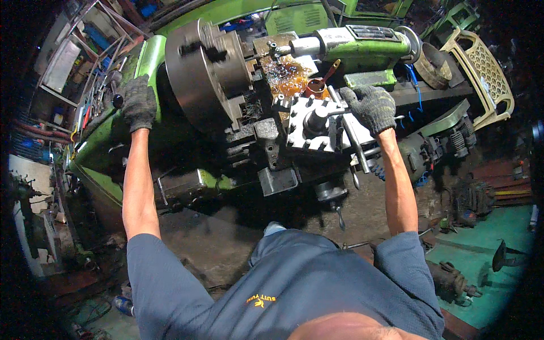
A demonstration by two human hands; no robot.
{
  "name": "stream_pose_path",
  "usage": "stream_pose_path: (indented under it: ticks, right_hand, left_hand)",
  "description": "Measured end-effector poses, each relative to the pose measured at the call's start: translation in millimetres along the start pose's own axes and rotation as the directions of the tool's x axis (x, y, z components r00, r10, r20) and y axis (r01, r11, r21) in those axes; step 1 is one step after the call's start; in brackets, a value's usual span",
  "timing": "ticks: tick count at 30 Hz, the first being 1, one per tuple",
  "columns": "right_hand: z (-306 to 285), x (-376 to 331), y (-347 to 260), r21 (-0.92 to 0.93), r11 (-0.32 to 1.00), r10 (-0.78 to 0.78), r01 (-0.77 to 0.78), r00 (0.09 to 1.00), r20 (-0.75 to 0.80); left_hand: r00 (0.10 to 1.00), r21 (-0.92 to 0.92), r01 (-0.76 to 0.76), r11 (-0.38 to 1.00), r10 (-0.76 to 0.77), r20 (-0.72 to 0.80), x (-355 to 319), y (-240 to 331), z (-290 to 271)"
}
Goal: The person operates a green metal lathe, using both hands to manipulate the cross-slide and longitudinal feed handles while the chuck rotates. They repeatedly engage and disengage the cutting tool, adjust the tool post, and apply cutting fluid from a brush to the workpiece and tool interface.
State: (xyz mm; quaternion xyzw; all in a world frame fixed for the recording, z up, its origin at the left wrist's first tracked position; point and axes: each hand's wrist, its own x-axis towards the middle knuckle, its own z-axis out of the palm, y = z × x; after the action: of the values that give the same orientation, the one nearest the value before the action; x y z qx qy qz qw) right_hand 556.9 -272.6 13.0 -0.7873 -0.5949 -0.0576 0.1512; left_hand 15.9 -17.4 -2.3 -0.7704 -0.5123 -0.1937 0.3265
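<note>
My left hand [140, 103], in a dark grey knit glove, rests with its fingers extended on the green headstock [151, 55] of a metal lathe. A black knob [118, 101] sits just to its left. My right hand [371, 107], gloved alike, is closed at the upper part of a metal lever [354, 139] beside the square tool post [317, 126]; the exact grip is partly hidden under the glove. Between my hands is a large lathe chuck [195, 76], its jaws blurred. A reddish-brown cup [315, 88] with a brush [333, 69] in it stands behind the tool post.
A green tailstock [362, 45] with a handwheel [412, 44] lies at the back right. Shiny chips and oily fluid [289, 79] cover the carriage. Hand tools [96, 102] lie at the far left. A beige plastic chair [481, 68] stands at the right. A crank handle [340, 216] hangs in front.
</note>
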Motion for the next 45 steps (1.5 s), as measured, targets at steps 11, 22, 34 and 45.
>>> stream_pose_path:
  ticks: [11,22,34,45]
  right_hand:
    - [-4.5,1.0,-4.8,0.078,0.996,-0.045,0.045,0.999,0.004]
    - [46.9,-18.0,47.9,0.947,0.297,0.213,-0.123,0.975,0.060]
    - [206.8,-14.8,135.1,-0.220,0.956,0.229,-0.195,0.963,0.140]
    - [141.1,-18.5,85.9,-0.136,0.984,0.123,-0.119,0.992,0.020]
  left_hand:
    - [0.987,-0.238,-0.045,0.970,0.007,-0.158,-33.0,16.3,-22.7]
    - [0.723,-0.591,0.686,0.425,-0.493,0.484,-336.8,170.6,-63.7]
    - [-0.182,0.173,0.491,-0.854,0.094,0.979,-436.3,166.6,47.7]
    - [-0.267,0.362,0.474,-0.803,0.262,0.928,-375.3,173.8,102.9]
